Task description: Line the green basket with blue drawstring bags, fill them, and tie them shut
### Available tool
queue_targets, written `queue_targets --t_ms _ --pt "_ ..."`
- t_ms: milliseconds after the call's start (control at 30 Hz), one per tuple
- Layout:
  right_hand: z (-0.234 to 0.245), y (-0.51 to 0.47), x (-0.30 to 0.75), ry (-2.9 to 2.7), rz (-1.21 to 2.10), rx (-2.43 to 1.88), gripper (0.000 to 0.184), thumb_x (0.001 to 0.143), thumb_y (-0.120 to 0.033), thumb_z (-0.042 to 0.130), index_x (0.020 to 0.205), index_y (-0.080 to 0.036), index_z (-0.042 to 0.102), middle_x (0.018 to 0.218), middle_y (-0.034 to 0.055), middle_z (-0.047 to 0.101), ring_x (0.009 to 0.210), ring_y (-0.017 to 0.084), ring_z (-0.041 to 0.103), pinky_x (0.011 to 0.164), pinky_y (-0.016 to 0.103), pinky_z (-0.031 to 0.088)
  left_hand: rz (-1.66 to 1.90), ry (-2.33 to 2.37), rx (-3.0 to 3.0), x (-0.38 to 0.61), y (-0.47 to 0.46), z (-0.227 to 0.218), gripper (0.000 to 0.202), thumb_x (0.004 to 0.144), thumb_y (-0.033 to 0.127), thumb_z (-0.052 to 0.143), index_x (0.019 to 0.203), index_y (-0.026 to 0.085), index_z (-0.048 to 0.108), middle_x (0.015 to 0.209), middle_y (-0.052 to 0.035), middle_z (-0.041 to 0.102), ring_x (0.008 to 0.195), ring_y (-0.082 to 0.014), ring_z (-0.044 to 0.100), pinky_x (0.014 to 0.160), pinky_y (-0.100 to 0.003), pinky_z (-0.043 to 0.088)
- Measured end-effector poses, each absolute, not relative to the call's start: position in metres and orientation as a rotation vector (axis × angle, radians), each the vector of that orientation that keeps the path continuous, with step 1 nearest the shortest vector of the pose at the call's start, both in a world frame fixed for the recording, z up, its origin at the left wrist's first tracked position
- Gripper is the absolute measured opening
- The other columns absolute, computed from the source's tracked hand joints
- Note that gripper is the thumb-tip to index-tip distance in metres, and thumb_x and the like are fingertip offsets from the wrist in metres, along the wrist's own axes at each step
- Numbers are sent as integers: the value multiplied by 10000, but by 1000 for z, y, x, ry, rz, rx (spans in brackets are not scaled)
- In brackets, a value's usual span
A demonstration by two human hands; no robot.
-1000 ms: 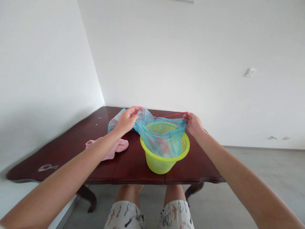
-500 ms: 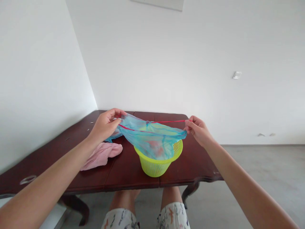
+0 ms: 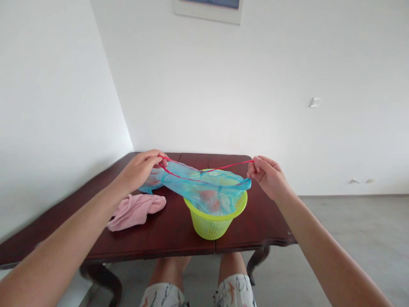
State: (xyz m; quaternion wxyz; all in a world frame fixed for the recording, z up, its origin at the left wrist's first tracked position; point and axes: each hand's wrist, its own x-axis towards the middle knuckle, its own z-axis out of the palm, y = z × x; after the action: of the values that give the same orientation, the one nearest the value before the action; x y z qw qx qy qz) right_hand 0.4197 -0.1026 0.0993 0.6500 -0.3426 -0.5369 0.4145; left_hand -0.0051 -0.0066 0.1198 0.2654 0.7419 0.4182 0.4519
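Observation:
A translucent blue drawstring bag (image 3: 191, 183) lies with its mouth across a yellow-green plastic basket (image 3: 211, 226) and part of it down inside. Through the film something pinkish shows, too blurred to name. Pinched in my left hand (image 3: 145, 166) is the bag's red drawstring (image 3: 230, 165), at the left of the mouth. My right hand (image 3: 265, 172) is closed on the other end of that string, which is stretched between the two hands. Behind my left wrist, more of the blue film rests on the table. A pink cloth (image 3: 139, 211) lies crumpled under my left forearm.
The dark red-brown wooden table (image 3: 172, 241) has a wavy front edge and curved legs, with my knees below it. White walls meet at the back left corner. A light switch (image 3: 315, 102) and the lower edge of a framed picture (image 3: 207, 12) are on the back wall.
The bag's film has dropped away from my fingers, and the red string stands more clear of it at both hands. The view has tilted up slightly, showing more of the picture.

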Motion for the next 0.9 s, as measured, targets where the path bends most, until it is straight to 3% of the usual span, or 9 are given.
queue_targets --t_ms 133,233,367,533,600,667,800,900 --pt "102 -99 406 -1255 885 -720 451 923 -643 1003 787 -260 808 1058 62 866 849 172 735 800 305 633 1264 835 1654 25 -19 133 428 980 584 726 746 229 677 1147 -133 846 1023 -316 755 861 -415 663" --pt "104 -94 398 -1294 818 -697 329 978 -642 952 1063 -328 898 1314 60 894 1085 216 810 958 354 679 1323 703 1614 50 -25 140 369 1008 572 757 902 218 763 1238 -133 838 1115 -323 766 949 -442 676" --pt "109 -86 387 -1437 678 -659 340 1070 -554 878 1366 -389 841 1524 45 841 1300 253 809 1081 427 688 1422 655 1882 81 -29 150 328 1092 540 748 1166 241 862 1307 -99 825 1254 -309 740 1179 -474 613" --pt "114 -79 371 -1606 262 -726 428 1130 -416 777 1556 -393 745 1676 100 681 1466 303 697 1099 501 701 1574 547 2148 117 -33 156 259 1155 458 706 1248 256 839 1522 -119 726 1510 -332 643 1290 -485 543" --pt "116 -80 363 -1641 127 -733 507 1125 -362 769 1624 -416 702 1738 105 598 1597 321 602 1175 540 677 1481 411 2089 130 -34 156 275 1188 457 667 1341 250 763 1458 -119 750 1413 -298 707 1233 -462 580" --pt "119 -81 356 -1660 92 -702 528 1130 -323 753 1645 -405 670 1673 111 644 1579 314 626 1232 561 648 1397 333 1988 141 -35 155 287 1198 470 662 1375 245 685 1319 -98 762 1186 -239 761 1096 -408 631" --pt "125 -83 349 -1651 178 -641 294 1191 -343 676 1482 -330 715 1257 69 808 1154 246 803 1104 490 694 1200 341 1862 150 -38 149 386 1194 600 670 1363 258 607 983 -4 649 751 -144 612 700 -303 556" --pt "133 -85 351 -1691 142 -642 177 1211 -416 672 1317 -307 763 1180 60 830 1066 240 798 1035 466 698 1016 330 1948 147 -42 145 504 1153 718 705 1327 259 593 838 49 535 666 -135 481 601 -295 426"
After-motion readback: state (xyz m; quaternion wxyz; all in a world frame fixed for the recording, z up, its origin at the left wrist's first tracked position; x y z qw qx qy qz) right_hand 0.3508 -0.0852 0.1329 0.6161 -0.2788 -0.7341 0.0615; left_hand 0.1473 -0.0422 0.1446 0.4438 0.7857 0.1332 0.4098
